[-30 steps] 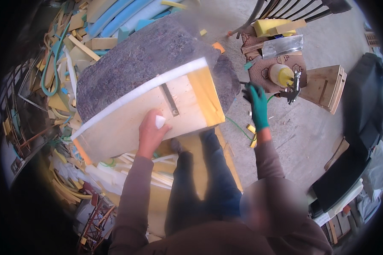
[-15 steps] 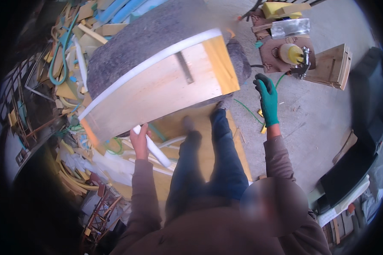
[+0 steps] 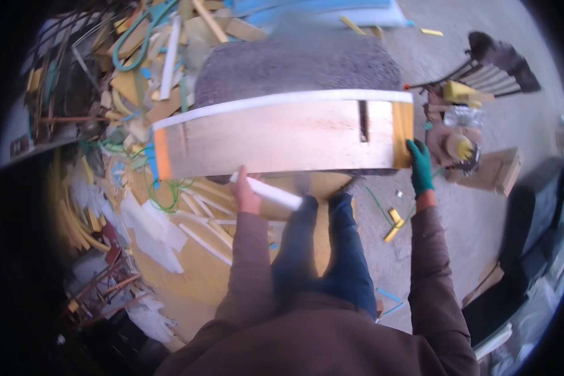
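Observation:
A long, gently curved wooden panel (image 3: 282, 135) rests on a table covered in grey felt (image 3: 282, 72). White foam (image 3: 257, 102) edges its far side, and yellow foam (image 3: 402, 128) covers its right end, with an orange piece (image 3: 162, 153) at the left. A dark slot shows in the wood. My bare left hand (image 3: 245, 193) is closed round a white foam strip (image 3: 279, 192) by the panel's near edge. In a green and black glove, my right hand (image 3: 421, 166) grips the panel's right end at the yellow foam; its fingertips are partly hidden.
Foam offcuts (image 3: 131, 94) are heaped at the left, with blue sheets (image 3: 326, 7) behind. White and yellow strips lie by my feet. To the right stand a jar of yellowish liquid (image 3: 460, 147), wooden boards (image 3: 492, 172) and a black padded piece (image 3: 532, 213). A green hose (image 3: 377, 203) crosses the floor.
My right hand has come from the open air beside the panel onto its right end. The view has turned, so the panel appears more level. My left hand still holds the white foam strip.

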### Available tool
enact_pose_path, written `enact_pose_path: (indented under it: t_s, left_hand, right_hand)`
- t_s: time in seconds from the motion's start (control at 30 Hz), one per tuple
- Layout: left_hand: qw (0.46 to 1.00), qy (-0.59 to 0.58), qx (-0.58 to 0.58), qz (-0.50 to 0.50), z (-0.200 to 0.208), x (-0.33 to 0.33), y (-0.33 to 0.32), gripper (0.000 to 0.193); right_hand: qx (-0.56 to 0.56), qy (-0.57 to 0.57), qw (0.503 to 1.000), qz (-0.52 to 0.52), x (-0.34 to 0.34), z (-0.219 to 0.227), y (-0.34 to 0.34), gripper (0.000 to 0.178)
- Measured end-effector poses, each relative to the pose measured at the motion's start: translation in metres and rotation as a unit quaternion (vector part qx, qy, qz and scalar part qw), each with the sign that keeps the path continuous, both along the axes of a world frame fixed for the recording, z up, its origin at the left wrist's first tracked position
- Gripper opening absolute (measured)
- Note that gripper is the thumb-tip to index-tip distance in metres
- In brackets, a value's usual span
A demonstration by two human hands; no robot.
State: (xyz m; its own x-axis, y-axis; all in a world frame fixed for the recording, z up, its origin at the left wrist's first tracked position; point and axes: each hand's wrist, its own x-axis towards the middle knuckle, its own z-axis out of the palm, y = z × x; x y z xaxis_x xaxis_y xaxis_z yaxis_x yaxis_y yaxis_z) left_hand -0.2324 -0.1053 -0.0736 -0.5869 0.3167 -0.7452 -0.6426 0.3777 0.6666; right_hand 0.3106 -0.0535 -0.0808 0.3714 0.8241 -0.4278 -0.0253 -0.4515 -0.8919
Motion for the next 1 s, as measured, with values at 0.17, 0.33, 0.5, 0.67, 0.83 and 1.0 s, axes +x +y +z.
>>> enact_pose_path:
  t_s: [0.17, 0.33, 0.5, 0.67, 0.83, 1.0]
  left_hand:
    - [0.995, -0.052, 0.062, 0.057, 0.0, 0.005, -0.003, 0.04]
    - [0.987, -0.081, 0.137, 0.026, 0.016, 0.01, -0.006, 0.029]
    - [0.989, -0.1, 0.109, -0.024, 0.072, -0.005, 0.018, 0.038]
    - [0.996, -0.043, 0.042, -0.072, 0.121, -0.005, 0.047, 0.043]
    - [0.992, 0.001, 0.06, -0.109, 0.153, -0.009, 0.08, 0.047]
    - [0.987, 0.033, 0.075, -0.135, 0.191, -0.015, 0.12, 0.046]
  right_hand:
    - [-0.037, -0.02, 0.999, 0.005, 0.01, -0.015, 0.002, 0.056]
    - [0.012, -0.045, 0.999, -0.008, 0.021, -0.003, -0.014, 0.05]
    - [0.164, -0.372, 0.913, -0.005, -0.03, 0.095, -0.027, 0.053]
    - [0.183, -0.564, 0.716, 0.368, -0.168, 0.179, -0.003, 0.077]
    - [0.251, -0.589, 0.643, 0.42, -0.255, 0.172, 0.062, 0.06]
    - [0.315, -0.496, 0.686, 0.428, -0.258, 0.195, 0.106, 0.021]
